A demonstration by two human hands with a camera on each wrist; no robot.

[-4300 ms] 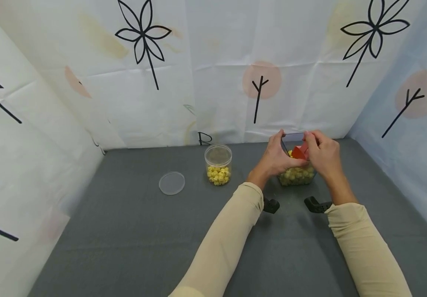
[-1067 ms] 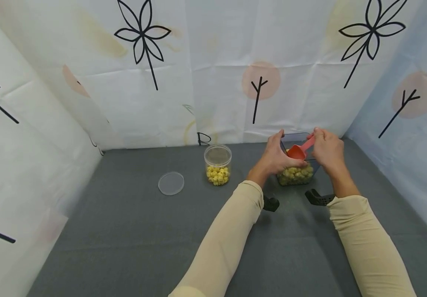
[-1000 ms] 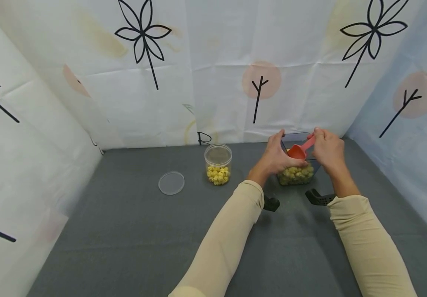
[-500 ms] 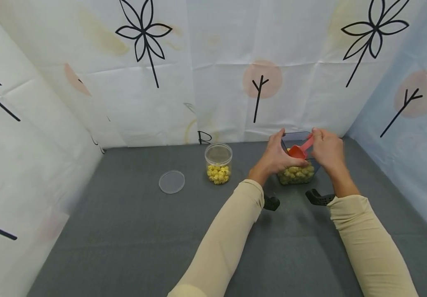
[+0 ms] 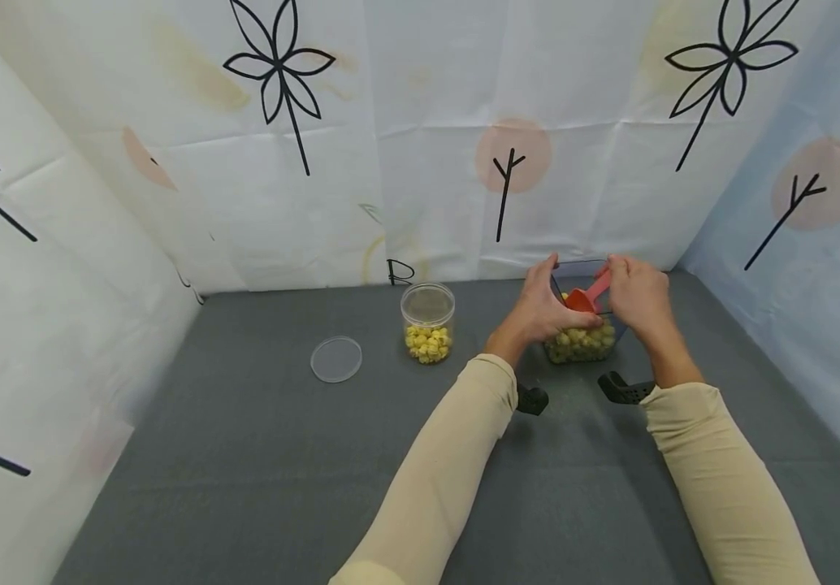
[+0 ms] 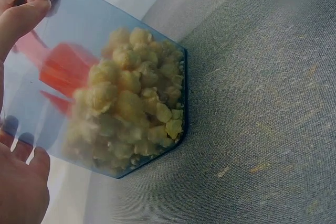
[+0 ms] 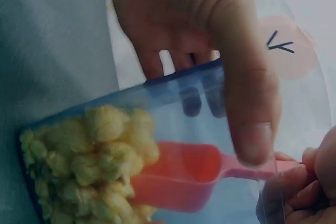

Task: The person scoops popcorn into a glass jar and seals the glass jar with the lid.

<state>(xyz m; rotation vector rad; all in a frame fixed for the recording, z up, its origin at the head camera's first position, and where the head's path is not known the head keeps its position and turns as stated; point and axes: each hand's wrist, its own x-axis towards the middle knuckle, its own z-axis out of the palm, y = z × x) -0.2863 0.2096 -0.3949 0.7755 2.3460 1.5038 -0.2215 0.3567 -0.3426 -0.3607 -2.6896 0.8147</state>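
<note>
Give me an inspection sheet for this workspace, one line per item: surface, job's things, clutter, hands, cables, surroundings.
Surface: grey cloth table, a few small crumbs near the tub.
Job's things: clear blue tub part full of yellow puffs; orange scoop inside it, bowl against the puffs.
Clutter: open round jar with puffs in the bottom; its clear lid lies flat, apart, to the jar's left.
Hands: left hand grips the tub's side; right hand pinches the scoop's handle.
Cables: nothing seen.
Surroundings: white sheets printed with black flowers and pink circles on three sides.
</note>
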